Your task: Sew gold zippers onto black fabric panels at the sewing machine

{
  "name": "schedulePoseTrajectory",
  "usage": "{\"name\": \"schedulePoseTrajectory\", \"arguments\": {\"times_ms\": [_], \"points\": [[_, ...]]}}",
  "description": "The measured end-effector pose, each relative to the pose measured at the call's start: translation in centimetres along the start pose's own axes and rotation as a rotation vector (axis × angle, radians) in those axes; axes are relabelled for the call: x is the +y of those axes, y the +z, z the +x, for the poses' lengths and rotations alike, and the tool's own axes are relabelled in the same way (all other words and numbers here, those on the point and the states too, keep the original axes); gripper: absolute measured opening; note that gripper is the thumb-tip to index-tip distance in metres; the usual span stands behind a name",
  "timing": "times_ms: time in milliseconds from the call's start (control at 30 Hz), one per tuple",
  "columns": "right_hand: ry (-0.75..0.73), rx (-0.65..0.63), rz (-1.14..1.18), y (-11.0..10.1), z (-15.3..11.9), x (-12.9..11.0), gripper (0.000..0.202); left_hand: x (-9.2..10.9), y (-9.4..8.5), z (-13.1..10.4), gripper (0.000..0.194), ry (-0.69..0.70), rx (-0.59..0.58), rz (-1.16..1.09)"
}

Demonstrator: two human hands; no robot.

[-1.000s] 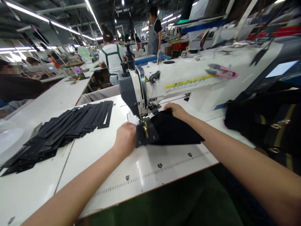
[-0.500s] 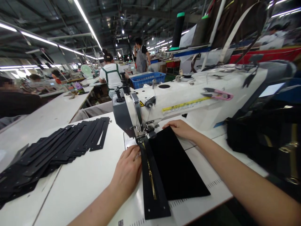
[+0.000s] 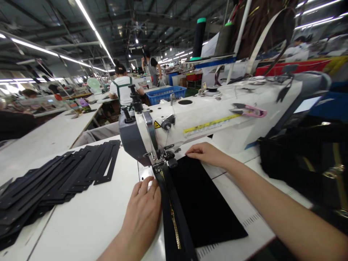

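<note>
Under the needle of a white sewing machine (image 3: pixel 174 121) lies a dark strip (image 3: pixel 181 208) with a gold-toothed zipper (image 3: pixel 175 226) along it. A black fabric panel (image 3: pixel 208 206) extends to the right of the strip. My left hand (image 3: pixel 144 206) rests palm down at the strip's left edge, its fingers slightly apart and stretched toward the presser foot (image 3: pixel 157 168). My right hand (image 3: pixel 208 154) has its fingertips closed on the panel's far edge, right of the needle; the thumb is partly hidden.
Dark slotted pieces (image 3: pixel 62 177) lie fanned out at left. Pink-handled thread snips (image 3: pixel 248 110) rest on the machine arm. Black material with gold hardware (image 3: pixel 333 170) is at right. Beyond are thread cones (image 3: pixel 199 38), a blue basket (image 3: pixel 165 95) and a seated person (image 3: pixel 123 87).
The view has shifted slightly. The strip and panel appear a little lower in view. My left hand's fingers have flattened and spread; my right fingertips sit at the panel's far edge.
</note>
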State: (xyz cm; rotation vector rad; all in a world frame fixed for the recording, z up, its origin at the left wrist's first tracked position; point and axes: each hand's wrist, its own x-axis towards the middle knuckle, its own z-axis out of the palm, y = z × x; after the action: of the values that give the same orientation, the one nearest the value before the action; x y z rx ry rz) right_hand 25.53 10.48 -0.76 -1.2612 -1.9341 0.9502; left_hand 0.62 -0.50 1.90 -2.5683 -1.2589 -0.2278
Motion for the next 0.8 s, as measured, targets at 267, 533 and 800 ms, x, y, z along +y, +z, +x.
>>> {"name": "schedulePoseTrajectory", "arguments": {"times_ms": [267, 533, 800], "points": [[-0.044, 0.149, -0.281, 0.6, -0.5, -1.6, 0.015, 0.6, -0.3, 0.1, 0.026, -0.066, -0.005, -0.043], [-0.052, 0.138, -0.471, 1.8, -0.6, -2.4, 0.005, 0.4, -0.4, 0.0, 0.022, -0.094, -0.076, -0.05], [-0.086, 0.167, -0.753, 1.6, -1.2, -3.8, 0.011, 0.7, -0.3, -0.4, 0.02, -0.132, -0.038, -0.113]]}}
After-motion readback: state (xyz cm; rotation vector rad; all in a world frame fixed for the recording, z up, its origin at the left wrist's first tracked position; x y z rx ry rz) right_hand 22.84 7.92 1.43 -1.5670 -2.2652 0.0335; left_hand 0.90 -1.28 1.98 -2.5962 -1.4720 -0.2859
